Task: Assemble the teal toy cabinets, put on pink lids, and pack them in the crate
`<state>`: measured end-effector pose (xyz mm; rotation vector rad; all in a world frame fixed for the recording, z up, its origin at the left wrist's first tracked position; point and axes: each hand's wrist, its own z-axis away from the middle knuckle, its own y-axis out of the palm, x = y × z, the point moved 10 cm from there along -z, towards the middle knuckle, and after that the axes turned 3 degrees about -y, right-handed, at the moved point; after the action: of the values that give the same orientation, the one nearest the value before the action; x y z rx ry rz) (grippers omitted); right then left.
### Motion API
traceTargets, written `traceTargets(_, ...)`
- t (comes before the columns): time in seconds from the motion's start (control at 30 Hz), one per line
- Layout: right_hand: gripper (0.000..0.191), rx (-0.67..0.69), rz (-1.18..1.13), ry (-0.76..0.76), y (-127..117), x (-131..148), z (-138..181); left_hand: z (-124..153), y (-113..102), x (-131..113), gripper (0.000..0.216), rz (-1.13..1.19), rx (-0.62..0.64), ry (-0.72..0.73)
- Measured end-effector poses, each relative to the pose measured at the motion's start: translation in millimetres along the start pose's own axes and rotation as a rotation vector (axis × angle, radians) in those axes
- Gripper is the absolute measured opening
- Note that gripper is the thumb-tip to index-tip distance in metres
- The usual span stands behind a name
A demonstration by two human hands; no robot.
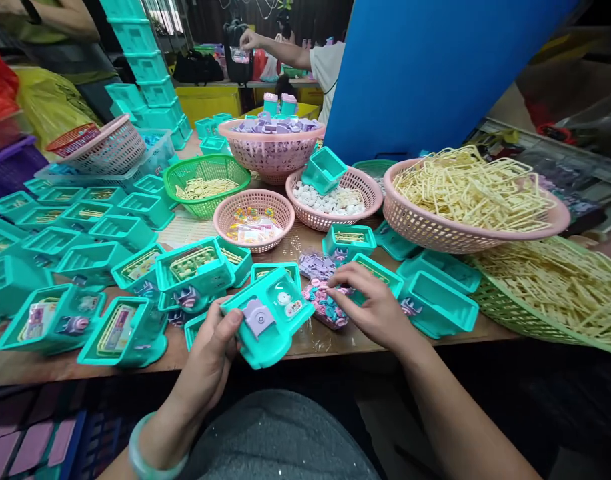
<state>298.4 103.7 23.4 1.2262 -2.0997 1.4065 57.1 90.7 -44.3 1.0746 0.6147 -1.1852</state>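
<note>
My left hand (pixel 213 350) grips a teal plastic toy box (pixel 273 287) by its lower left edge, tilted so its face shows. On that face sit a purple plate (pixel 259 319) with a round hub and a small white cartoon sticker (pixel 284 298). My right hand (pixel 363 300) is over a small tub of pink, blue and purple round pieces (pixel 325 317); thumb and index finger are pinched close together, and whether a piece is between them is too small to tell. Just behind lies a heap of flat purple pieces (pixel 316 265).
Teal boxes (pixel 93 265) crowd the left of the table; several hold yellow frames. Ahead stand a pink basket of purple parts (pixel 271 150), a basket of white pieces (pixel 333 217) and baskets of yellow frames (pixel 465 233). A blue panel (pixel 435 73) rises behind; co-workers' arms (pixel 290 55) show beyond.
</note>
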Motion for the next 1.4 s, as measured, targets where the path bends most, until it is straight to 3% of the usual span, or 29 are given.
traceTargets(0.07,0.008,-0.115,-0.215,0.116,-5.9,12.5,2.5,0.4,1.6,-0.7,0.053,-0.025,-0.026,0.004)
traceTargets(0.13,0.009,-0.195,-0.302,0.133,-5.1,29.0,3.9,0.3,6.9,-0.8,0.057,-0.029,-0.028,0.003)
traceTargets(0.23,0.006,-0.321,-0.077,-0.039,-10.0,59.7,5.1,-0.7,18.8,0.5,0.064,-0.028,0.025,-0.007)
traceTargets(0.37,0.021,-0.25,0.173,-0.299,1.1,87.0,6.4,-1.8,26.8,1.2,0.067,-0.036,0.097,-0.002)
traceTargets(0.57,0.02,-0.171,0.056,-0.321,6.6,90.6,4.1,-1.8,24.4,3.8,0.067,-0.046,0.104,-0.005)
traceTargets(0.87,0.014,-0.23,-0.065,-0.115,5.8,72.9,-4.0,-7.9,17.0,-6.7,0.061,-0.119,0.04,0.12)
traceTargets(1.1,0.009,-0.266,-0.171,-0.04,0.1,81.6,4.2,-9.9,22.0,-14.3,0.063,-0.142,0.049,0.206)
traceTargets(1.4,0.011,-0.194,-0.134,-0.045,7.7,88.4,11.0,-7.1,28.1,-27.2,0.075,-0.301,0.043,0.3)
